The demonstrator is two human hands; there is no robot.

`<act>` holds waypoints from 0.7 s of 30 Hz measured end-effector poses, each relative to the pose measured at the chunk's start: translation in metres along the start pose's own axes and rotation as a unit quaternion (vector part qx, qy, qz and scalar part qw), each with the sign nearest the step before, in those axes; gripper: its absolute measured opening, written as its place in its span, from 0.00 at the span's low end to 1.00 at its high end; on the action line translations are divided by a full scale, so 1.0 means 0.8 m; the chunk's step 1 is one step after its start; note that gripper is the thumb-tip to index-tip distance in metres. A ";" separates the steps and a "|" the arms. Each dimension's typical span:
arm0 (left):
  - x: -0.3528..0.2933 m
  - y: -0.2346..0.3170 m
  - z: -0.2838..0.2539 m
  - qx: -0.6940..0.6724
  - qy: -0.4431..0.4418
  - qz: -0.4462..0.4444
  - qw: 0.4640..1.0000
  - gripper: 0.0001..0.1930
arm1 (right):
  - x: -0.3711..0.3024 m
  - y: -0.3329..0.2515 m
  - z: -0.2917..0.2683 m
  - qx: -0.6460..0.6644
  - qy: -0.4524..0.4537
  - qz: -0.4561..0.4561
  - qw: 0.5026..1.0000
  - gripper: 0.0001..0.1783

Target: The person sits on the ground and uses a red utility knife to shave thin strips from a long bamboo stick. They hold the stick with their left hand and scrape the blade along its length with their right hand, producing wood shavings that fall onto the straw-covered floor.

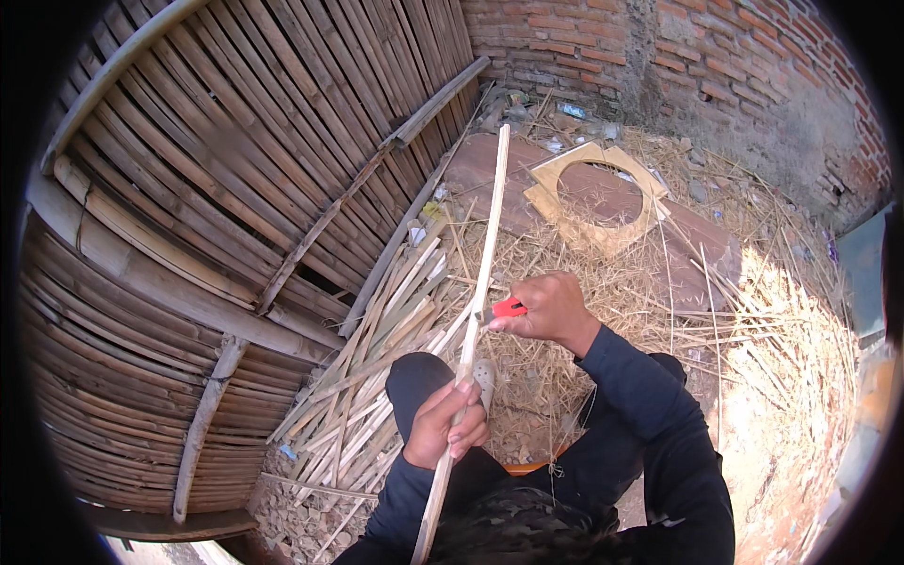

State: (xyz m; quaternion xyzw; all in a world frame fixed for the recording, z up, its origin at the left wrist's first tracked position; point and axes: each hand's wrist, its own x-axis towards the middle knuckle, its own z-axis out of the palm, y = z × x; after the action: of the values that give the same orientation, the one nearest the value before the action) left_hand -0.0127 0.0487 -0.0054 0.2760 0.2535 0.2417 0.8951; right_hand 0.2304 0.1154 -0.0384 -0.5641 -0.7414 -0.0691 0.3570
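A long pale bamboo strip (pixel 489 240) slants up and away in front of me, its near end running down past my lap. My left hand (pixel 446 424) is wrapped round its lower part, over my knee. In my right hand (pixel 548 313) is a red-handled knife (pixel 509 308), gripped in a closed fist. Its short dark blade meets the strip around the middle. The strip's far end is free and looks split into layers. Most of the blade is hidden against the bamboo.
A heap of split bamboo strips (pixel 372 377) lies at my left, beside a bamboo slat wall (pixel 235 141). Straw-like shavings (pixel 537 377) cover the ground. Farther off, a board with a round hole (pixel 612 235) rests on a brown sheet (pixel 697 250), before a brick wall (pixel 584 47).
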 end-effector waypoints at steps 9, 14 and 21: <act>-0.004 -0.014 -0.006 -0.024 0.004 -0.005 1.000 0.13 | -0.027 -0.032 -0.007 0.049 -0.043 -0.022 0.998 0.36; -0.010 -0.004 0.010 0.047 0.033 0.007 0.998 0.13 | -0.008 -0.021 -0.012 0.032 0.021 -0.097 0.995 0.38; -0.014 -0.017 0.019 0.067 0.043 -0.035 0.996 0.13 | 0.029 0.086 -0.017 -0.067 -0.009 0.107 0.992 0.39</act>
State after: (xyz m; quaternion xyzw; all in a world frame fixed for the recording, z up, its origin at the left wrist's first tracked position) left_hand -0.0083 0.0269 0.0009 0.3161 0.3169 0.2044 0.8706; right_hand 0.2949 0.1512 -0.0346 -0.6634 -0.6737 -0.0745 0.3169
